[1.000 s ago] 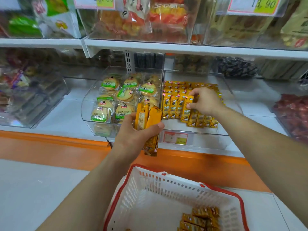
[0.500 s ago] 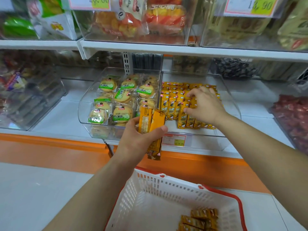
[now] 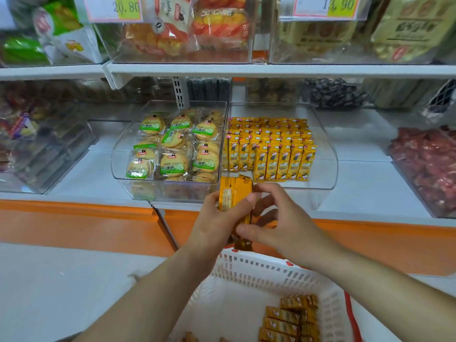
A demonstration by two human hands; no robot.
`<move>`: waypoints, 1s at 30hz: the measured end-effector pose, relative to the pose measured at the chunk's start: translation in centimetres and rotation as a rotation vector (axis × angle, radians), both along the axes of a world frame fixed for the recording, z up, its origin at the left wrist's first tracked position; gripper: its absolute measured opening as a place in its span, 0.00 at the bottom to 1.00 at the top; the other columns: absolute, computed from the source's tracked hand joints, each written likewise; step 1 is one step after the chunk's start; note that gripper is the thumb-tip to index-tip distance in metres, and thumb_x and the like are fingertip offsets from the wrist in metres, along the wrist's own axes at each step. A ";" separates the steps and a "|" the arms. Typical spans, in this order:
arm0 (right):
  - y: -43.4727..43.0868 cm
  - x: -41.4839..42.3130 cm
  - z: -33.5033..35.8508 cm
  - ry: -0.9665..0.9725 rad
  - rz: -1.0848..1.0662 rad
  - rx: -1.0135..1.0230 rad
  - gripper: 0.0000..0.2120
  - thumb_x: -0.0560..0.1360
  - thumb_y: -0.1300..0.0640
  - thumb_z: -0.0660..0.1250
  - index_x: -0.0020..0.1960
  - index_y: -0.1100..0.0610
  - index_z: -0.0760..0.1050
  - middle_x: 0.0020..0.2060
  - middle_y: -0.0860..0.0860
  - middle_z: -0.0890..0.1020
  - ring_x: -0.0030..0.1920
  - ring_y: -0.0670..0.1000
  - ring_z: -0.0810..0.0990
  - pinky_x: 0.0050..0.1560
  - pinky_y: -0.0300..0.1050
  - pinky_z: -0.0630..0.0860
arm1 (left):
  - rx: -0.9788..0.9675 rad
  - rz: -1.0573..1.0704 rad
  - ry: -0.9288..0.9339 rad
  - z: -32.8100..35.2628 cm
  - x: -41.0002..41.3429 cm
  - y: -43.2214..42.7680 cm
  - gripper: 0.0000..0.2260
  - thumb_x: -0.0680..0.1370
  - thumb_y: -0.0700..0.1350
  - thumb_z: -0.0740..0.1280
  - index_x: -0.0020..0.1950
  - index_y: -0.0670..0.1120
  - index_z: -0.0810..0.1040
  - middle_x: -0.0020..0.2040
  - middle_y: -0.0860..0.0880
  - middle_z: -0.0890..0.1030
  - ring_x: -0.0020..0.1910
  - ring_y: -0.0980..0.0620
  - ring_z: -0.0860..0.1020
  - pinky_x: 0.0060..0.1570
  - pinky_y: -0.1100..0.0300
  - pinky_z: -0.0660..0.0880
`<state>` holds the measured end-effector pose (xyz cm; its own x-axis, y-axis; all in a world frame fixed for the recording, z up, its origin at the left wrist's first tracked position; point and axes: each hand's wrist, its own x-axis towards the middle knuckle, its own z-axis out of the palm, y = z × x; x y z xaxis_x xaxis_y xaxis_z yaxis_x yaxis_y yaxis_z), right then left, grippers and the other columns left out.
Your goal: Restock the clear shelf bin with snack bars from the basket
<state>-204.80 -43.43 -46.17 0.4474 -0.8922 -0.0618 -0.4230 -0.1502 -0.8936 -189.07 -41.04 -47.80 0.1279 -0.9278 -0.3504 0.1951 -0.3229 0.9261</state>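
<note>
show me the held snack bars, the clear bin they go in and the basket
held snack bars (image 3: 240,190), head view, top of the orange wrappers
clear bin (image 3: 325,166), head view, its bare right wall
basket (image 3: 259,267), head view, white far wall

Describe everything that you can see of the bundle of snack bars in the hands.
The bundle of snack bars is several shiny orange-yellow wrapped bars, roughly upright, a pale printed panel facing the camera. The left hand grips its left side; the right hand pinches its right side. It is before the clear bin, above the basket.
</note>
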 end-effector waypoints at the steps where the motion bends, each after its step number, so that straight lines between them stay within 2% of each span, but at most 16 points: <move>1: -0.1 -0.1 -0.2 0.003 0.002 0.011 0.33 0.69 0.45 0.78 0.67 0.39 0.65 0.50 0.41 0.78 0.45 0.42 0.82 0.45 0.38 0.80 | 0.001 0.001 0.008 0.0 0.0 0.1 0.38 0.65 0.59 0.82 0.69 0.46 0.73 0.55 0.42 0.87 0.52 0.40 0.86 0.54 0.37 0.82; 4: -0.6 -0.6 -0.7 -0.136 -0.031 0.178 0.33 0.71 0.56 0.77 0.71 0.43 0.66 0.52 0.47 0.81 0.48 0.48 0.85 0.52 0.52 0.83 | 0.011 -0.003 0.009 0.1 0.5 0.1 0.30 0.72 0.59 0.76 0.69 0.48 0.74 0.55 0.43 0.87 0.51 0.40 0.86 0.48 0.43 0.83; 6: -1.0 -0.8 -1.0 -0.282 -0.052 0.302 0.32 0.73 0.62 0.73 0.72 0.46 0.66 0.51 0.50 0.84 0.49 0.53 0.86 0.51 0.51 0.83 | 0.005 0.015 0.004 0.0 0.9 0.1 0.25 0.74 0.54 0.76 0.68 0.49 0.75 0.53 0.44 0.87 0.50 0.41 0.87 0.48 0.44 0.83; 9: -1.4 -0.8 -1.3 -0.401 -0.063 0.387 0.30 0.75 0.71 0.65 0.71 0.47 0.68 0.49 0.52 0.86 0.50 0.57 0.86 0.47 0.50 0.82 | -0.019 0.021 -0.019 -0.3 1.0 0.2 0.27 0.70 0.49 0.78 0.67 0.48 0.74 0.53 0.45 0.87 0.50 0.43 0.87 0.49 0.45 0.84; 11: -1.5 -0.8 -1.3 -0.417 -0.049 0.400 0.28 0.76 0.70 0.65 0.69 0.46 0.70 0.49 0.52 0.86 0.50 0.57 0.86 0.48 0.52 0.82 | -0.034 0.011 -0.040 -0.4 1.0 0.3 0.30 0.68 0.50 0.80 0.67 0.48 0.74 0.54 0.46 0.87 0.50 0.44 0.87 0.51 0.44 0.84; 14: -1.5 -0.7 -1.0 -0.435 -0.060 0.389 0.19 0.77 0.61 0.70 0.65 0.46 0.74 0.49 0.52 0.86 0.49 0.56 0.86 0.44 0.47 0.81 | -0.043 -0.001 -0.061 -0.5 1.1 0.3 0.30 0.69 0.50 0.80 0.67 0.48 0.74 0.54 0.46 0.87 0.50 0.44 0.87 0.54 0.42 0.83; 16: -1.8 -0.7 -0.9 -0.444 -0.107 0.382 0.16 0.77 0.57 0.71 0.62 0.49 0.74 0.49 0.53 0.86 0.47 0.56 0.87 0.41 0.45 0.81 | -0.038 -0.015 -0.065 -0.5 1.1 0.2 0.29 0.69 0.51 0.80 0.67 0.49 0.74 0.54 0.46 0.87 0.50 0.44 0.87 0.54 0.41 0.83; 19: -2.2 -0.6 -0.8 -0.508 -0.169 0.398 0.18 0.76 0.62 0.71 0.63 0.50 0.72 0.51 0.57 0.85 0.45 0.58 0.87 0.36 0.48 0.81 | -0.034 -0.016 -0.055 -0.5 1.4 0.0 0.23 0.74 0.46 0.78 0.65 0.50 0.75 0.52 0.47 0.87 0.49 0.45 0.87 0.51 0.44 0.84; 22: -2.8 -0.7 -0.3 -0.535 -0.159 0.393 0.25 0.76 0.66 0.70 0.64 0.42 0.71 0.51 0.58 0.85 0.46 0.62 0.86 0.37 0.54 0.81 | -0.035 0.012 -0.054 -0.2 2.0 -0.3 0.18 0.76 0.43 0.76 0.63 0.49 0.76 0.50 0.47 0.88 0.47 0.45 0.87 0.47 0.47 0.84; 24: -3.3 -1.0 0.4 -0.481 -0.167 0.318 0.24 0.76 0.64 0.70 0.64 0.41 0.72 0.51 0.57 0.85 0.48 0.59 0.86 0.41 0.56 0.82 | -0.034 0.031 -0.060 0.1 2.5 -0.6 0.18 0.76 0.43 0.76 0.63 0.49 0.76 0.49 0.47 0.88 0.47 0.44 0.87 0.49 0.44 0.84; 26: -4.0 -1.5 1.5 -0.344 -0.205 0.148 0.21 0.74 0.58 0.73 0.62 0.42 0.73 0.48 0.55 0.86 0.47 0.52 0.86 0.47 0.53 0.81 | -0.035 0.051 -0.059 0.6 3.1 -0.8 0.20 0.76 0.43 0.76 0.66 0.48 0.75 0.52 0.45 0.87 0.49 0.43 0.87 0.53 0.40 0.83; 28: -4.9 -1.8 2.6 -0.300 -0.217 0.035 0.20 0.74 0.56 0.74 0.61 0.43 0.72 0.43 0.53 0.87 0.43 0.49 0.86 0.45 0.48 0.80 | -0.050 0.062 -0.063 1.1 3.7 -1.1 0.21 0.76 0.43 0.76 0.67 0.47 0.75 0.53 0.44 0.87 0.50 0.43 0.87 0.55 0.39 0.82; 30: -5.7 -2.0 3.4 -0.390 -0.230 0.036 0.18 0.75 0.59 0.72 0.60 0.46 0.71 0.40 0.52 0.86 0.40 0.50 0.85 0.42 0.49 0.79 | -0.063 0.067 -0.057 1.4 4.0 -1.3 0.20 0.76 0.43 0.76 0.66 0.47 0.75 0.54 0.44 0.87 0.51 0.42 0.87 0.55 0.39 0.82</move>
<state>-206.79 -49.12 -42.80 0.2333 -0.9716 0.0392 -0.0724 -0.0576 -0.9957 -185.03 -42.31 -46.38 0.2081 -0.9365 -0.2822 0.1607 -0.2519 0.9543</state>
